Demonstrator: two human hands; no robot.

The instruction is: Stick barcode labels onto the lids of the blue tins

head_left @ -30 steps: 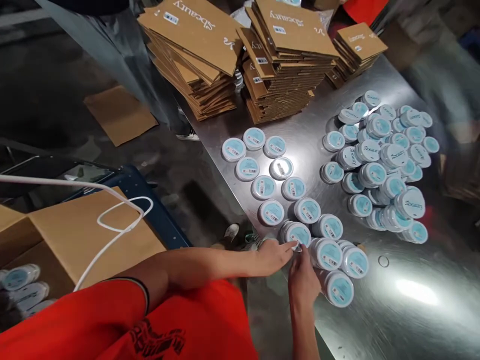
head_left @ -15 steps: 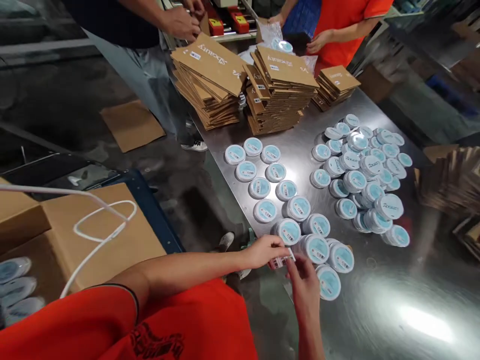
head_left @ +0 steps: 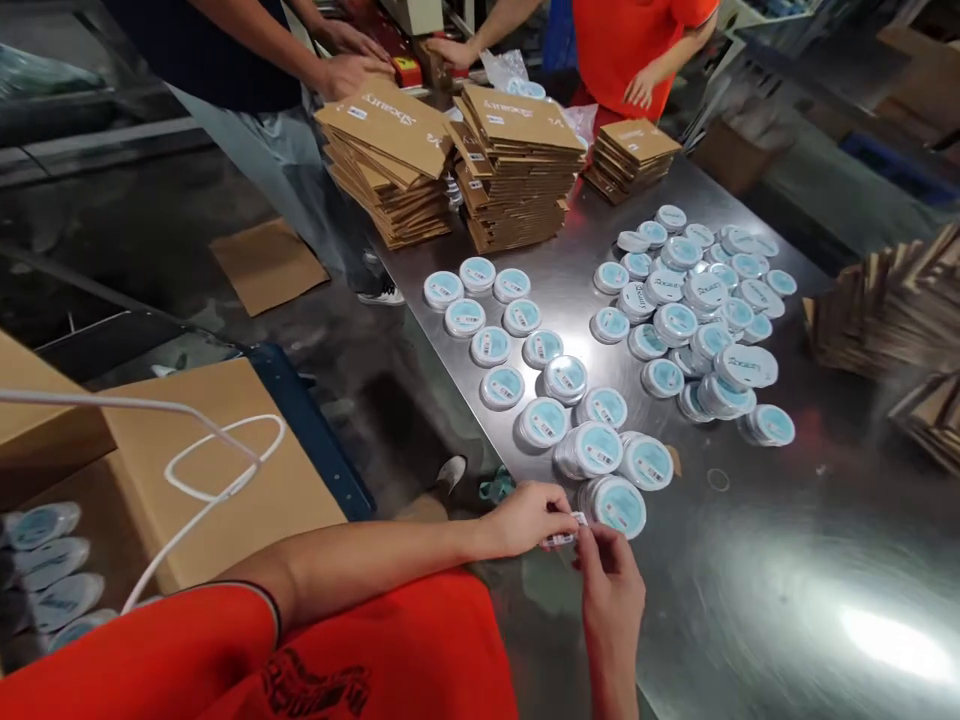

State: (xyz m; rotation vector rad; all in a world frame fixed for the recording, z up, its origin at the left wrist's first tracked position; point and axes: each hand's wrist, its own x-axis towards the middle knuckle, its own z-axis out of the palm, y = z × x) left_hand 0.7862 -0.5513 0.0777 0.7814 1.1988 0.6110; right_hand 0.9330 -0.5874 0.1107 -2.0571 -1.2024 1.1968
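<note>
My left hand [head_left: 529, 518] and my right hand [head_left: 611, 582] meet at the near edge of the steel table [head_left: 750, 580]. Both pinch a small strip of barcode stickers [head_left: 564, 530] between their fingertips. Just beyond my fingers lies a round light-blue tin [head_left: 618, 505], the nearest of a double row of labelled tins [head_left: 541, 372] running away along the table's left edge. A heap of more tins [head_left: 697, 310] lies further right.
Stacks of flat brown cardboard sleeves [head_left: 517, 165] stand at the far end, where two other people's hands [head_left: 352, 70] work. More cardboard [head_left: 892, 310] lies at the right. An open carton [head_left: 187, 470] with tins and a white cable [head_left: 217, 460] sits at my left.
My hands drew back from the nearest tins toward the table edge and now hold the sticker strip between them. The view tilted up, showing the other people.
</note>
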